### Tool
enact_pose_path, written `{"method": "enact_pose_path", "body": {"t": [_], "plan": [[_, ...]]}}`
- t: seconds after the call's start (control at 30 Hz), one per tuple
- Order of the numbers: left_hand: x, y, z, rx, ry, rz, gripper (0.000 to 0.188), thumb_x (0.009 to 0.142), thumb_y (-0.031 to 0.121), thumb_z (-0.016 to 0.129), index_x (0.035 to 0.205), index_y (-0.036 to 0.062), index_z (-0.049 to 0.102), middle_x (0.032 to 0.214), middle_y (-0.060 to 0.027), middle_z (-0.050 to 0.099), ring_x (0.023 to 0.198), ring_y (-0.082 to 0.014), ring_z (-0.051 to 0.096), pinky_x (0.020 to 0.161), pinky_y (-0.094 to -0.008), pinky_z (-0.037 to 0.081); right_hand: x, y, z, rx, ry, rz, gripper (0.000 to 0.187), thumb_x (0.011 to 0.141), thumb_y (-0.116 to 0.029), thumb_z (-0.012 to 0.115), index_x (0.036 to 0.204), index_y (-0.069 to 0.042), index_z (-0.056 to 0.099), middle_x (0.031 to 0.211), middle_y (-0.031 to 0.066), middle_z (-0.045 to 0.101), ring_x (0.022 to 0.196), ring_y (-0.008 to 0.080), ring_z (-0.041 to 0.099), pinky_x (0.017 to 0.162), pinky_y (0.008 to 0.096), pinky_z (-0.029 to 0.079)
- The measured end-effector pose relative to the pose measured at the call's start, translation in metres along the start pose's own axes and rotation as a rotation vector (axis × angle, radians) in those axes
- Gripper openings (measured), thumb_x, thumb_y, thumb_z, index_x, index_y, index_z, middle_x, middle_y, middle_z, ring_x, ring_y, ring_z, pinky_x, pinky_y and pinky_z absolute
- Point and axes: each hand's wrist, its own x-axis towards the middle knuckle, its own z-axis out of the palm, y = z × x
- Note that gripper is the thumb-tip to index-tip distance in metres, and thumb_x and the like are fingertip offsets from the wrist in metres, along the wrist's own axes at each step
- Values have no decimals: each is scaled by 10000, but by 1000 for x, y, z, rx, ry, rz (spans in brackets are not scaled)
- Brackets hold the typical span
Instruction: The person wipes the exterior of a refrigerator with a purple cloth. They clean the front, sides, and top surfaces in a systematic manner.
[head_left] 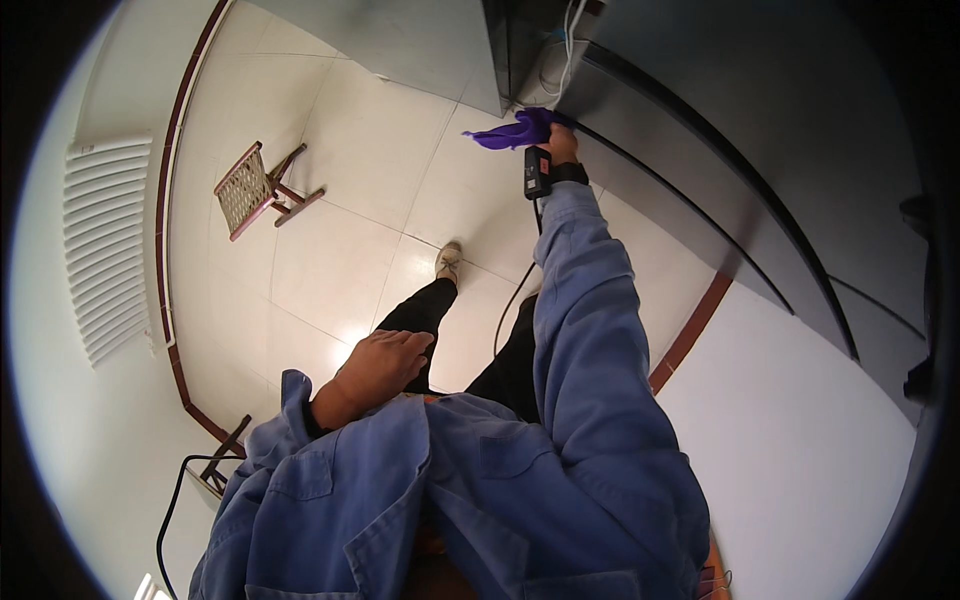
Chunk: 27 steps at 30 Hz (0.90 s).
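My right hand reaches far forward and grips a purple cloth. The cloth is bunched at the fingers, and one loose end trails to the left. It lies by the lower edge of a large dark grey cabinet-like body; whether it touches that surface I cannot tell. My left hand is held low in front of my body, above my thigh. Its back shows and its fingers extend loosely, with nothing seen in them. A small black box with a cable sits at my right wrist.
A folding stool with a woven seat stands on the tiled floor at the left. A white ribbed radiator is on the left wall. Another grey panel rises ahead, with white cables in the gap beside it.
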Motion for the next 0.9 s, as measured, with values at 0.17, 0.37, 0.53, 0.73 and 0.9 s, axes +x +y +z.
{"method": "enact_pose_path", "body": {"t": [0.17, 0.37, 0.53, 0.73, 0.9], "plan": [[-7, -13, -9, -40, 64, 19, 308, 886, 106, 672, 1186, 54, 625, 1000, -118, 724, 920, -305, 710, 850, -411, 561, -11, 25, -3, 331, 96, -157, 709, 608, -423, 881, 1191, -69, 690, 1176, 215, 705, 1110, 403, 661, 985, 446, 517], [4, 20, 3, -69, 81, 39, 289, 871, 94, 683, 1155, 52, 645, 962, -120, 724, 883, -312, 709, 823, -418, 563, -73, 209, -71, -37, 158, 141, 722, 623, -432, 865, 1201, -42, 679, 1181, 213, 705, 1137, 406, 656, 973, 468, 529], [31, 67, 45, -42, 24, 95, 283, 861, 87, 692, 1135, 53, 629, 931, -91, 700, 898, -277, 692, 847, -400, 537, -141, 393, -139, -259, 245, 326, 710, 637, -471, 854, 1179, -45, 681, 1142, 203, 713, 1088, 403, 673, 939, 484, 537], [77, 120, 106, -33, -61, 111, 309, 870, 105, 702, 1164, 58, 617, 945, -95, 704, 928, -272, 691, 863, -392, 530, -212, 575, -210, -321, 370, 400, 641, 678, -454, 847, 1164, -64, 696, 1100, 179, 734, 1024, 386, 703, 889, 465, 563], [95, 147, 140, 0, -160, 54, 265, 900, 88, 650, 1157, 31, 625, 992, -128, 715, 949, -295, 702, 877, -399, 545, -248, 636, -257, 76, 594, 556, 468, 828, -362, 693, 1161, -33, 702, 1088, 171, 743, 987, 368, 717, 868, 470, 579]]}}
